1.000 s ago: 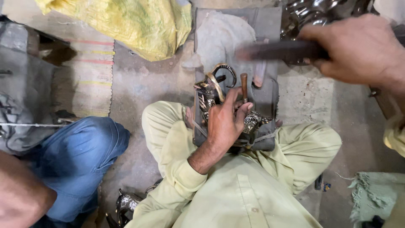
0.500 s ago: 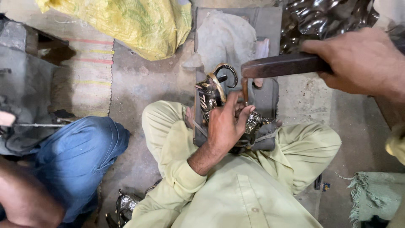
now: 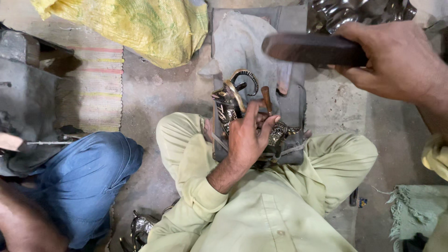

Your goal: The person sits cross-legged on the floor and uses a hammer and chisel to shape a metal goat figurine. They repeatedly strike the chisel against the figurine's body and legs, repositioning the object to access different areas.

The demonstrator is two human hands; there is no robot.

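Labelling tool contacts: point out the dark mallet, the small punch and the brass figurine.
Dark mallet [image 3: 313, 49], head view, middle of its wooden body, held in the right hand [image 3: 396, 60].
Small punch [image 3: 266, 99], head view, its brown shaft above the left hand [image 3: 247, 140].
Brass figurine [image 3: 229, 105], head view, its patterned upper body.

The metal figure is set on the block, which is wedged between the knees. The left hand is laid over the figure, a punch beside its fingers. Above the block, the mallet is held in the right hand. Left of the block (well apart) a sack and a mat are found.
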